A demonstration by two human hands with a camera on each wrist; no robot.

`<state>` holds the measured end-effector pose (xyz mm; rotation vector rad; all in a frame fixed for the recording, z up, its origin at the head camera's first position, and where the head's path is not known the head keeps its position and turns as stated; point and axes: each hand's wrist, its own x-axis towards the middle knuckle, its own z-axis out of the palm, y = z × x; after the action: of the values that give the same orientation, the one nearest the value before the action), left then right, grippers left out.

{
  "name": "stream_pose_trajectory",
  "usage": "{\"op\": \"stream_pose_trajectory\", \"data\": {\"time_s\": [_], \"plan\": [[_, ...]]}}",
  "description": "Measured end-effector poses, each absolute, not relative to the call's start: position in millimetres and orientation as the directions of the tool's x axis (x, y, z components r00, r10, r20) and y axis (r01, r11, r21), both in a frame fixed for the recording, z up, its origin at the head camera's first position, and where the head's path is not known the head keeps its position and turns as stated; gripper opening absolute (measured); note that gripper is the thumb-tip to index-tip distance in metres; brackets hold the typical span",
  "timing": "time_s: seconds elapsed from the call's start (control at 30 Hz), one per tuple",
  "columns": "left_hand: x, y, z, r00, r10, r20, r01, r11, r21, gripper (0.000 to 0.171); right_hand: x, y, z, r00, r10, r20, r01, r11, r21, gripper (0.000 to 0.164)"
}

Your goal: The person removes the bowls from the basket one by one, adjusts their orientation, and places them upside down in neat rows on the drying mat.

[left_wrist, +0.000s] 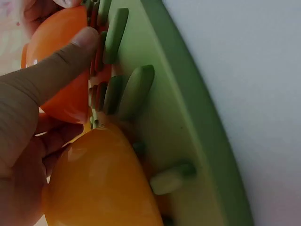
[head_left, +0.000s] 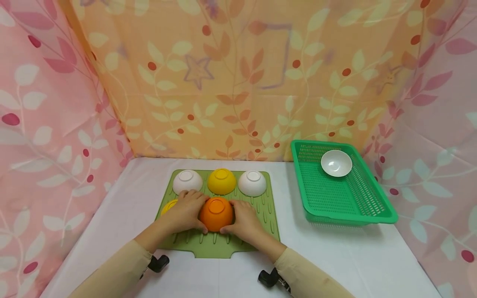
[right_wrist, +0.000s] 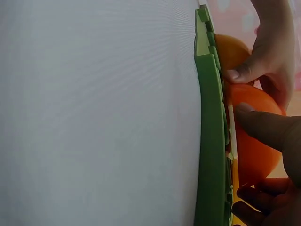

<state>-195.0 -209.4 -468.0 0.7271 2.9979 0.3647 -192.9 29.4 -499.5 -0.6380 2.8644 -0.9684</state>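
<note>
An orange bowl (head_left: 216, 215) stands upside down in the front row of a green drying mat (head_left: 266, 225), between my two hands. My left hand (head_left: 185, 212) grips its left side, thumb toward the front and fingers behind. On the opposite side my right hand (head_left: 246, 219) holds it the same way. The left wrist view shows the left thumb (left_wrist: 70, 56) lying against the orange wall, the bowl's rim down at the mat's ridges. Partly hidden by the left hand, a yellow bowl (head_left: 168, 206) sits upside down at the mat's left.
Along the mat's back row are an upturned white bowl (head_left: 187, 184), another yellow bowl (head_left: 221, 183) and a second white bowl (head_left: 252, 184). A green plastic basket (head_left: 306, 194) stands at the right, with a white bowl (head_left: 336, 164) inside. Patterned cloth walls enclose the white table (head_left: 119, 207).
</note>
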Motion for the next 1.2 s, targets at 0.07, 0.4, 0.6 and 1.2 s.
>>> {"op": "stream_pose_trajectory", "data": {"time_s": [0.07, 0.4, 0.6, 1.2], "plan": [[-196, -209, -469, -0.887, 0.461, 0.018, 0.455, 0.867, 0.205, 0.099, -194, 27, -501, -0.915, -0.395, 0.084, -0.369, 0.733, -0.572, 0.093], [-208, -202, -469, -0.89, 0.453, -0.049, 0.444, 0.887, 0.131, 0.094, -198, 30, -501, -0.912, -0.404, 0.074, -0.374, 0.742, -0.557, 0.092], [-210, -204, -468, -0.892, 0.443, -0.096, 0.423, 0.89, 0.171, 0.096, -199, 30, -502, -0.911, -0.408, 0.065, -0.371, 0.738, -0.564, 0.092], [-211, -210, -450, -0.835, 0.547, 0.051, 0.479, 0.679, 0.557, 0.06, -198, 31, -503, -0.897, -0.437, 0.07, -0.403, 0.739, -0.54, 0.092]]}}
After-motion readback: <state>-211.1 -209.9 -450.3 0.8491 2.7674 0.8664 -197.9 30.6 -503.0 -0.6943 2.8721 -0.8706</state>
